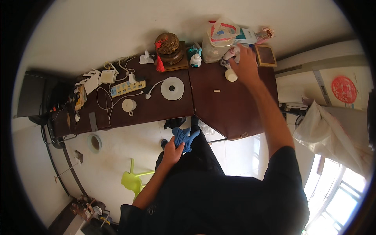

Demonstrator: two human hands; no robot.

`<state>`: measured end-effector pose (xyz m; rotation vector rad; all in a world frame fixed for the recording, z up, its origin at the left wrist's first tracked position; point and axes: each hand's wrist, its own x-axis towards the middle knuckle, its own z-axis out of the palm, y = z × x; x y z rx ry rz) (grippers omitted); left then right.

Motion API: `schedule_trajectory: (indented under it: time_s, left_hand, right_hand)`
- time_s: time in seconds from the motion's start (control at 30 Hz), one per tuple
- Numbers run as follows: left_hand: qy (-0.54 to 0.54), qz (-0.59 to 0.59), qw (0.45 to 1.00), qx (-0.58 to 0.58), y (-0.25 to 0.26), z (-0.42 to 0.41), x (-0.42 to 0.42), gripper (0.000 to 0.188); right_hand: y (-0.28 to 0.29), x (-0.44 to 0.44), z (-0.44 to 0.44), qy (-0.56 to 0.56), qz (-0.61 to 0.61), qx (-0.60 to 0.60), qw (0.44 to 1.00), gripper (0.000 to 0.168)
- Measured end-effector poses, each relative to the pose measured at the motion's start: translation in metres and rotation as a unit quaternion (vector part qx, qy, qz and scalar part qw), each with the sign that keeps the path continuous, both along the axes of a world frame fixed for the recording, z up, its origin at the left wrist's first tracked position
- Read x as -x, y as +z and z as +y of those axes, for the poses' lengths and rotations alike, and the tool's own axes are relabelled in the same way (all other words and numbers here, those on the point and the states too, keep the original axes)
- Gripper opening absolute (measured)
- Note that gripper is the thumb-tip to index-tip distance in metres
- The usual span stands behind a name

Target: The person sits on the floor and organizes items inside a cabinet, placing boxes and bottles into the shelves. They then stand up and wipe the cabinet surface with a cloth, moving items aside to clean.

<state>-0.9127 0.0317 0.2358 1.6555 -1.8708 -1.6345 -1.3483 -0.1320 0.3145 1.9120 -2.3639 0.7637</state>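
In my left hand (172, 151) is a bunched blue cloth (185, 139), held low in front of my legs before the desk. My right hand (246, 66) reaches across to the back right of the dark brown desk (211, 105). Its thumb and fingers are around or beside a pinkish-white bottle (231, 53); whether they grip it cannot be told. Just left of the right thumb stands a small cream-coloured bottle (231, 75). A clear plastic bag (216, 51) with red trim sits behind the bottles. Right of the hand lies a wood-framed item (265, 55).
A white bottle (195, 60), a carved brown pot (169, 48) with a red tassel, a white lid (172, 88), a white mug (129, 105) and a power strip (128, 88) with loose cables share the desk. A green plastic chair (132, 180) stands on the floor.
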Motion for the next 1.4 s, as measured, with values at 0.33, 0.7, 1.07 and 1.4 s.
schedule_trajectory:
  time_s: [0.33,0.7,1.07,1.4]
  left_hand:
    - [0.126,0.004,0.992,0.004,0.003,-0.02,0.017,0.046]
    - [0.129,0.049,0.99,-0.023,-0.011,-0.031,0.024,0.048]
    - [0.138,-0.014,0.99,-0.016,-0.028,-0.029,0.022,0.041]
    - [0.179,-0.011,0.983,-0.032,-0.027,-0.022,0.025,0.052]
  right_hand:
    - [-0.028,0.039,-0.103,0.156,0.145,-0.029,0.977,0.011]
    - [-0.005,0.03,-0.063,0.202,0.116,-0.045,0.971,0.008]
    - [-0.034,0.081,-0.153,-0.037,0.024,-0.11,0.993,0.07]
    - [-0.055,0.022,-0.194,-0.148,-0.008,-0.321,0.935,0.101]
